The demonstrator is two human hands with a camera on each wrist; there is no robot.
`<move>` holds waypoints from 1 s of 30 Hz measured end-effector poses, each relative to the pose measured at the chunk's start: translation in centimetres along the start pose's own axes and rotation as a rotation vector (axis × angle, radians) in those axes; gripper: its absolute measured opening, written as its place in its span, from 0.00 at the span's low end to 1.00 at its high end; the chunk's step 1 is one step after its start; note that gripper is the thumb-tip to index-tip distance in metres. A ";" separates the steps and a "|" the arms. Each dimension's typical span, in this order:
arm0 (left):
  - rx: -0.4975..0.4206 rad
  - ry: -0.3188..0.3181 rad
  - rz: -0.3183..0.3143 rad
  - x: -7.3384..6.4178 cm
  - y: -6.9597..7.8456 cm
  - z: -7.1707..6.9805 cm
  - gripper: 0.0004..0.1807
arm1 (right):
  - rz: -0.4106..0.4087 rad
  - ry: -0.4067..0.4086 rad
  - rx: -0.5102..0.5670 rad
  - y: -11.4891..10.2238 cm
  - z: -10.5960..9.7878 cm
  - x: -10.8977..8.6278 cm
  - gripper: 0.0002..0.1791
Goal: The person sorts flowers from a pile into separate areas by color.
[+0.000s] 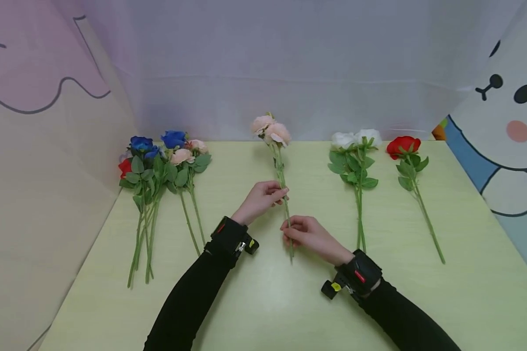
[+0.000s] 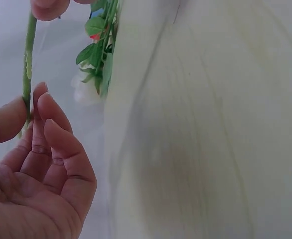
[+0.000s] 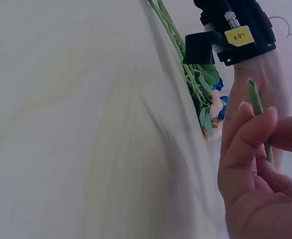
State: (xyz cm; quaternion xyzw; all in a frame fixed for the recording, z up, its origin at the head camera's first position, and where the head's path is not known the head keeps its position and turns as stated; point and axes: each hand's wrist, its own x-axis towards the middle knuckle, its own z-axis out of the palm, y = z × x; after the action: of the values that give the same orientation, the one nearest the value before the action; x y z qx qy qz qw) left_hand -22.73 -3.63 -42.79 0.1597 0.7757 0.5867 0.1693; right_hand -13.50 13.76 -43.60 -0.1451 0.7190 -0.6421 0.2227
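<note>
A pale pink artificial flower (image 1: 277, 133) with two blooms at its top is held above the middle of the table. My left hand (image 1: 262, 199) pinches its green stem (image 1: 280, 165) partway down, between thumb and fingers. Lower on the same stem, my right hand (image 1: 309, 236) pinches near the bottom end. In the left wrist view the stem (image 2: 28, 64) passes between the left thumb and fingertips, with part of the other hand above. The right wrist view shows the stem's cut end (image 3: 253, 94) sticking out past the right fingers.
On the left of the table (image 1: 263, 312) lie blue roses (image 1: 141, 143), a red flower (image 1: 125, 167) and pink flowers (image 1: 182, 156). White roses (image 1: 368, 137) and a red rose (image 1: 403, 146) lie on the right. A pale curtain (image 1: 290, 63) hangs behind.
</note>
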 end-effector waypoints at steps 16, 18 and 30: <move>0.338 -0.066 0.080 1.5 0.0 3.1 0.10 | 0.098 0.017 -0.003 0.6 -2.1 -1.7 0.16; 0.347 -0.074 0.076 1.5 0.0 3.2 0.11 | 0.116 0.027 -0.012 0.6 -2.4 -1.8 0.16; 0.387 -0.097 0.073 1.0 0.2 3.3 0.18 | 0.156 0.144 -0.464 0.4 -3.9 -2.0 0.11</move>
State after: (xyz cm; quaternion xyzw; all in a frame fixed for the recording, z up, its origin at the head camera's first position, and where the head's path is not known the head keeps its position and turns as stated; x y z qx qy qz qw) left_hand -22.15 -0.25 -43.48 0.2454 0.8585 0.4243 0.1511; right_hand -13.69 18.14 -43.44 -0.0903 0.8701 -0.4495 0.1807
